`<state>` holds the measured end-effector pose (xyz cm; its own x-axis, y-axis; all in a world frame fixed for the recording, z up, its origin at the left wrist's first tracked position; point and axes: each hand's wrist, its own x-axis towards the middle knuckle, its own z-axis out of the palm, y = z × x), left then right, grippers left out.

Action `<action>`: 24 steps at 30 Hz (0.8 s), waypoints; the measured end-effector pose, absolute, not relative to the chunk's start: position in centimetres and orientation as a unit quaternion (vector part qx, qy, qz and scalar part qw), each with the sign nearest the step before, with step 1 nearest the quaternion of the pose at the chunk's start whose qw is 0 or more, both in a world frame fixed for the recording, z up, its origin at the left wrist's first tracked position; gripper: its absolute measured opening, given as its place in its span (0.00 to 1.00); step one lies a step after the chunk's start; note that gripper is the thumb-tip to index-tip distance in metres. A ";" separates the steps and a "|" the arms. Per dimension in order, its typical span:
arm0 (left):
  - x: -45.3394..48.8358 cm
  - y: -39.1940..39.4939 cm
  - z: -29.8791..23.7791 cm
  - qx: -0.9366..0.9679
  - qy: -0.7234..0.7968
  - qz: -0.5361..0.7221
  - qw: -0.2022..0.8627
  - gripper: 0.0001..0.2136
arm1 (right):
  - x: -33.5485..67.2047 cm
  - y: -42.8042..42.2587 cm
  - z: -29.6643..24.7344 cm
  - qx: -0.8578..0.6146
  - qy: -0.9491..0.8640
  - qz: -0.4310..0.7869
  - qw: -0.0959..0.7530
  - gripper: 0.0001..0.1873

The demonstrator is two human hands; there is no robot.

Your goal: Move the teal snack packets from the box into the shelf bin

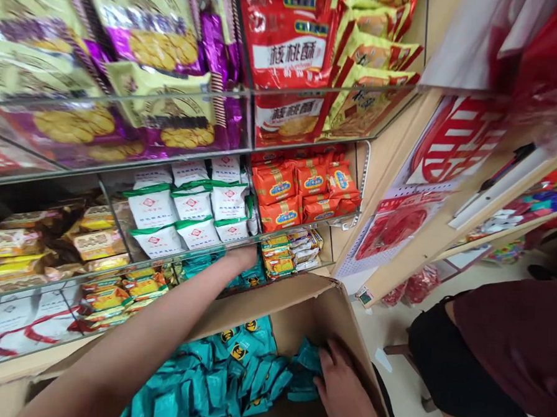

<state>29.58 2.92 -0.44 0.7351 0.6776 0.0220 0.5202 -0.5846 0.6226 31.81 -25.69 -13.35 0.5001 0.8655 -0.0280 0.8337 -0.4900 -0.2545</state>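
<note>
A brown cardboard box (302,300) sits low in front of me, full of several teal snack packets (223,380). My left arm stretches over the box to the lower shelf, where my left hand (241,256) rests among more teal packets (251,275); its fingers are hidden behind the shelf's clear rail. My right hand (339,386) lies inside the box at its right wall, fingers curled onto a teal packet (305,372).
Store shelves with clear front rails (122,157) hold purple-and-yellow biscuit bags, red bags, white packets with green tops and orange packets. A wooden side shelf (440,235) with red paper decorations stands to the right. My dark shorts and maroon shirt (509,345) fill the lower right.
</note>
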 end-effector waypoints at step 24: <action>9.6 -15.6 -3.6 0.650 0.373 0.151 0.645 0.23 | 25.6 -23.7 -5.1 -0.604 -0.469 0.413 0.495 0.11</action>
<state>9.57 -15.61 -3.60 0.6764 0.6790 -0.2853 0.2898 0.1107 0.9506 25.62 -23.72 -5.12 0.2192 0.9751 -0.0342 0.1576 -0.0699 -0.9850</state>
